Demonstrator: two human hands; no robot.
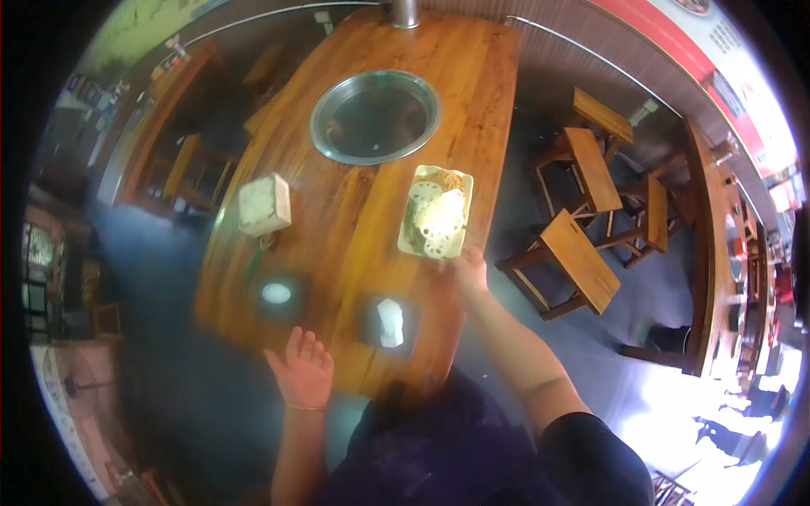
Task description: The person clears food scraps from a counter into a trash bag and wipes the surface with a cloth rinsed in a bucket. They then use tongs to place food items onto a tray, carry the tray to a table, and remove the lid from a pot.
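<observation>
A rectangular pale plate point(407, 241) carries round slices with holes, like lotus root, and something orange-brown at its far end. My right hand point(470, 271) has its fingers closed at the plate's near right corner; some fingers are hidden. My left hand point(305, 368), palm up with fingers apart, is at the table's near edge and holds nothing. Beyond it lies a small white oval thing point(276, 293), too blurred to name. Between the two hands is a white, crumpled paper-like piece point(391, 323) on a dark patch.
The wooden table point(354, 253) has a round metal basin point(319, 139) set into its far part. A whitish box point(264, 205) stands at the left, with a thin green thing beside it. Several wooden stools point(582, 261) stand on the right, and a metal cylinder point(405, 13) at the far end.
</observation>
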